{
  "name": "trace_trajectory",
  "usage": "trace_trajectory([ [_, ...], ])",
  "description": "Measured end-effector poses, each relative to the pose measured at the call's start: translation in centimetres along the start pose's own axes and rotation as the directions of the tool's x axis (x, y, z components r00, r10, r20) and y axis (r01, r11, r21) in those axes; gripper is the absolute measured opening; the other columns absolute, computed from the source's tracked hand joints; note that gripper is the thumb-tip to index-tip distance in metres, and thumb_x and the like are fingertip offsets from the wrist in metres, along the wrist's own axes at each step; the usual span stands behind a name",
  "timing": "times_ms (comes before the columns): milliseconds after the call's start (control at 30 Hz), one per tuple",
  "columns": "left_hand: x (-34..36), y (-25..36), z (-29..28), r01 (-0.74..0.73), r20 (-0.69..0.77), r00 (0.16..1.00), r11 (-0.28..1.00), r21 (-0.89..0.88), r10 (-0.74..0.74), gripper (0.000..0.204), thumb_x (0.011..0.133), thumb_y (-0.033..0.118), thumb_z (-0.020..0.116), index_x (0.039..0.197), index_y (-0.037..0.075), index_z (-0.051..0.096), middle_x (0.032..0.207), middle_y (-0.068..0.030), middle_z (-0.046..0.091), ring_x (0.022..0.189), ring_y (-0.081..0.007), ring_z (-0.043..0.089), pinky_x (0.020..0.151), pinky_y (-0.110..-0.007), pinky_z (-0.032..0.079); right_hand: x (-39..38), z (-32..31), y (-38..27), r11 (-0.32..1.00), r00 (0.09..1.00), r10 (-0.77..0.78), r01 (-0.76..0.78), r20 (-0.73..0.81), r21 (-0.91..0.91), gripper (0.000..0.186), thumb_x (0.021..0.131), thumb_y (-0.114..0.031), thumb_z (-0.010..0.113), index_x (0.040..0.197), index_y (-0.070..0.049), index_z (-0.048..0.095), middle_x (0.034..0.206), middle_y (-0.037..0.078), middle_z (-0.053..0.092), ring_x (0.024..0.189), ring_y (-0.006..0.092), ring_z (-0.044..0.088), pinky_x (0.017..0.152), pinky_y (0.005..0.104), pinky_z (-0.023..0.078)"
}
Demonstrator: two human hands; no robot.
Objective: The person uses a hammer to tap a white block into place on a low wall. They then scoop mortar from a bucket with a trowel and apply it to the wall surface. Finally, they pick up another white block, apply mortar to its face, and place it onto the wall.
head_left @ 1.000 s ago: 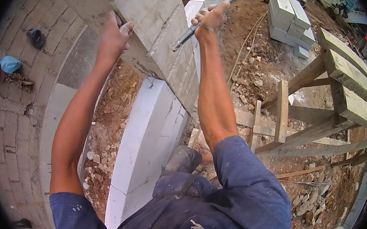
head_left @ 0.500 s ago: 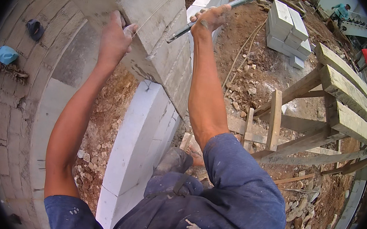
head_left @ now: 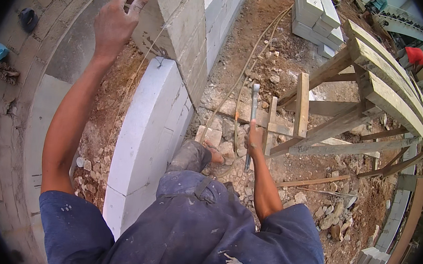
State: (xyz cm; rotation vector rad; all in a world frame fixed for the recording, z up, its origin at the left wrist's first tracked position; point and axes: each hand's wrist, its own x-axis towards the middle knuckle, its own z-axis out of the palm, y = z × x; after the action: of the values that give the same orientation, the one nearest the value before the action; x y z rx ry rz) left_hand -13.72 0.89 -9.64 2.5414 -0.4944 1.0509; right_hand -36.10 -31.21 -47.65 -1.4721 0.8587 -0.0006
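My left hand (head_left: 115,25) is raised beside a grey concrete column (head_left: 167,15), its fingers closed in a pinch on something I cannot make out. A thin string (head_left: 155,40) runs down near that hand. Below the column stands a white block wall (head_left: 140,141) with a small wire loop at its top corner. Lower and to the right, my right hand (head_left: 255,137) grips a long metal bar (head_left: 254,98) held upright over the rubble ground.
Wooden trestles (head_left: 385,97) fill the right side. Stacked white blocks (head_left: 317,18) and a long hose (head_left: 247,65) lie behind. A person in red (head_left: 413,58) bends at far right. Another white block wall (head_left: 222,12) stands behind the column. A brick wall (head_left: 1,174) is at left.
My right hand has moved down and back from the concrete face, swinging the bar from slanted to upright. My left hand has shifted left and up, apart from where it touched the concrete.
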Motion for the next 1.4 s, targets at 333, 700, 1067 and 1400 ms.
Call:
trace_trajectory([
  [333, -6.0, -5.5, -2.4, 0.201, 0.215, 0.953, 0.976, 0.089, -0.216, 0.049, 0.091, 0.052, 0.051, 0.091, 0.004, 0.062, 0.075, -0.0161, 0.062, 0.071, -0.0339, 0.059, 0.067, -0.042, 0.045, -31.8, -16.2, 38.1, 0.402, 0.839, 0.491, -0.456, -0.234, -0.794, 0.076, 0.090, -0.061, 0.043, 0.101, 0.011, 0.062, 0.088, 0.021, 0.065, 0.072, 0.0294, 0.062, 0.064, 0.0412, 0.048],
  [700, -10.4, -3.0, 0.3, 0.177, 0.451, 0.872, 0.982, 0.071, -0.190, 0.056, 0.088, 0.058, 0.051, 0.119, 0.012, 0.057, 0.102, -0.0164, 0.065, 0.095, -0.0367, 0.061, 0.083, -0.046, 0.046, -28.4, -12.4, 31.6, 0.664, 0.708, 0.673, -0.706, -0.215, -0.245, 0.073, 0.092, -0.055, 0.045, 0.108, 0.015, 0.057, 0.098, 0.021, 0.064, 0.086, 0.0337, 0.063, 0.079, 0.0398, 0.047],
  [1067, -10.3, -4.7, -3.6, -0.168, 0.071, 0.985, 0.976, 0.142, 0.159, 0.053, 0.085, 0.048, 0.060, 0.121, 0.008, 0.058, 0.117, -0.0138, 0.060, 0.107, -0.0329, 0.055, 0.095, -0.045, 0.039, -17.6, -8.8, 27.5, 0.820, 0.806, 0.478, -0.552, -0.351, -0.152, 0.065, 0.090, -0.050, 0.056, 0.109, 0.013, 0.059, 0.099, 0.019, 0.065, 0.088, 0.0237, 0.061, 0.076, 0.0396, 0.048],
  [1400, -10.9, -2.2, -3.2, 0.055, 0.398, 0.913, 0.994, 0.098, -0.090, 0.050, 0.084, 0.041, 0.065, 0.123, 0.011, 0.057, 0.128, -0.0139, 0.054, 0.118, -0.0329, 0.049, 0.095, -0.047, 0.039, -24.5, -11.9, 37.8, 0.613, 0.630, 0.765, -0.776, -0.135, -0.149, 0.058, 0.085, -0.049, 0.056, 0.098, 0.007, 0.064, 0.085, 0.018, 0.064, 0.076, 0.0303, 0.062, 0.069, 0.0414, 0.047],
])
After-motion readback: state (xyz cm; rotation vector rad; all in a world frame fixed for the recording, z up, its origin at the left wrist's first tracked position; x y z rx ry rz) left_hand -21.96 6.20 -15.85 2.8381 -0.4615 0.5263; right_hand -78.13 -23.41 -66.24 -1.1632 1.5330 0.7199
